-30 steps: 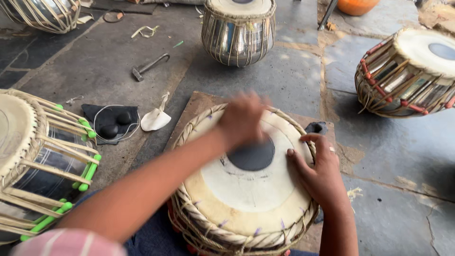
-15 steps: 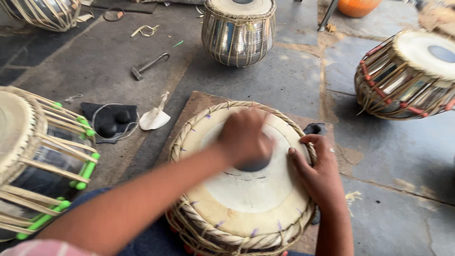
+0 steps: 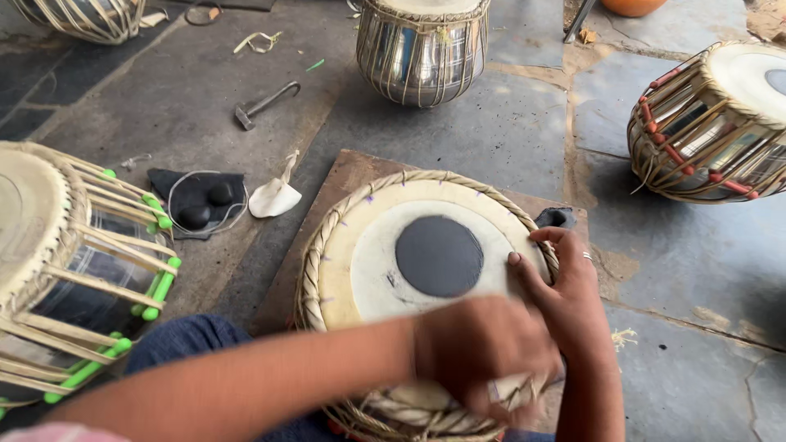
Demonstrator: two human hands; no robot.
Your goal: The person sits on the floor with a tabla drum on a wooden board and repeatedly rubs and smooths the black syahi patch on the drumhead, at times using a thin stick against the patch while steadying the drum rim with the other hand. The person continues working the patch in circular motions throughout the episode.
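Note:
A drum (image 3: pixel 368 270) with a cream skin, a woven rim and a black round patch (image 3: pixel 439 255) stands on a brown board (image 3: pixel 344 176) in front of me. My right hand (image 3: pixel 565 286) grips its right rim, with the thumb on the skin and a ring on one finger. My left hand (image 3: pixel 483 352) is blurred and lies over the near edge of the skin, fingers curled. Whether it holds anything is hidden by the blur. The black patch is uncovered.
A shiny metal drum (image 3: pixel 422 53) stands ahead, a strapped drum with red pegs (image 3: pixel 720 123) at the right, and one with green pegs (image 3: pixel 74 262) at the left. A small hammer (image 3: pixel 262 104), a black cloth with two dark stones (image 3: pixel 201 205) and a white scrap (image 3: pixel 274 198) lie on the stone floor.
My left hand has slid from over the black patch back toward me to the near edge of the skin. My right hand has stayed on the rim.

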